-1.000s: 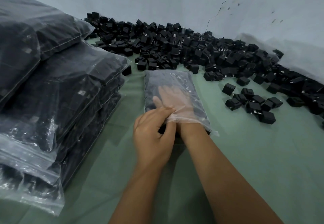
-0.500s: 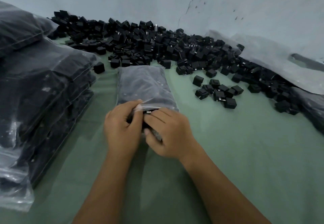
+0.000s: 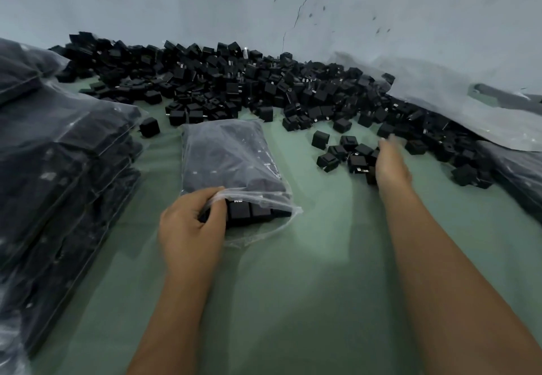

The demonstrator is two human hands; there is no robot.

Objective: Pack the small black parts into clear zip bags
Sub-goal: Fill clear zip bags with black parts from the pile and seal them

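On a pale green tabletop [image 3: 293, 286], a clear zip bag [image 3: 228, 163] lies flat in the middle, already packed with small black parts, its open mouth facing the viewer. At that mouth, the person's left hand [image 3: 190, 228] pinches the upper plastic lip, thumb and fingers [image 3: 215, 213] curled round the edge, lifting it so a row of black cubes shows inside.

To the right, the right hand [image 3: 391, 166] reaches out over a loose cluster of black parts [image 3: 349, 151] lying near the bag. This hand is blurred, so I cannot tell whether its fingers are spread or gripping a part.

Behind both hands, a long heap of black parts [image 3: 234, 87] runs along the base of a cracked, pale wall [image 3: 293, 2]. Along the left edge sits a stack of filled bags [image 3: 58, 169], piled several high. At the far right, crumpled clear plastic [image 3: 440, 96] rests against the wall, beside the heap.
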